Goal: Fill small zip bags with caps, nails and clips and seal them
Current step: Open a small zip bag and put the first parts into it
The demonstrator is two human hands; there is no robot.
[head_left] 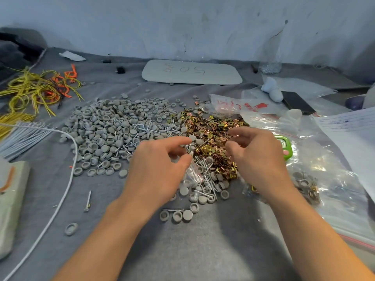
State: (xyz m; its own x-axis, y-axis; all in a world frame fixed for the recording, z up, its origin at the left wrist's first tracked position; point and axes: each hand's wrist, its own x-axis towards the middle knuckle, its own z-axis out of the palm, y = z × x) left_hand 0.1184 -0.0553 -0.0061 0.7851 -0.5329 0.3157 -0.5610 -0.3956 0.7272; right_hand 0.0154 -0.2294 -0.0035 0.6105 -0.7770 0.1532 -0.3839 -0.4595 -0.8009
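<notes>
A wide heap of grey caps (105, 126) covers the grey cloth at centre left. Silver nails (146, 128) lie mixed along its right side, and a pile of gold and copper clips (205, 126) sits beside them. My left hand (158, 167) hovers over the nails with curled fingers and holds a small clear zip bag (193, 174) with a red strip under its thumb. My right hand (257, 157) is over the clips, fingers curled, its fingertips pinching a small clip. Filled small bags (306, 183) lie to the right of my right wrist.
Large clear zip bags (263, 114) and a green counter (286, 147) lie on the right. A white board (191, 72) lies at the back. Yellow and orange wires (36, 88), grey rods (24, 134) and a white cable (67, 179) occupy the left.
</notes>
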